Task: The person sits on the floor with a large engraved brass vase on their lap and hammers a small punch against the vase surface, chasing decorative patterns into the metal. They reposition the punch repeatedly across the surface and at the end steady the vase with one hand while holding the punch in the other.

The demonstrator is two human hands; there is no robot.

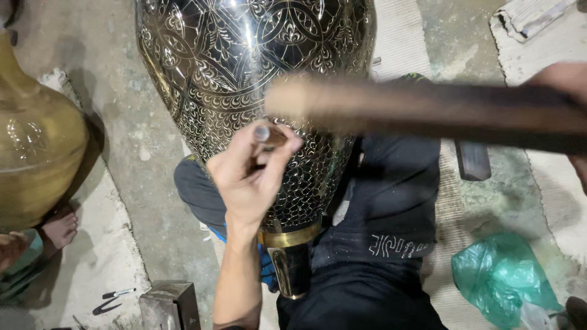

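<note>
Against the engraved vase (244,67), left hand (247,177) pinching a chisel (264,134), right hand (565,82) gripping a blurred mallet (428,110).

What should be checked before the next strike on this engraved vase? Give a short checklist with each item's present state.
1. Punch gripped in left hand: ok.
2. Punch tip seated on the engraved vase: cannot tell, fingers hide it.
3. Wooden stick held by right hand: ok, though blurred in motion.
4. Vase braced across the lap, neck toward the body: ok.
5. Left fingers out of the stick's path: cannot tell.
6. Neighbour's foot away from the vase: ok.
</note>
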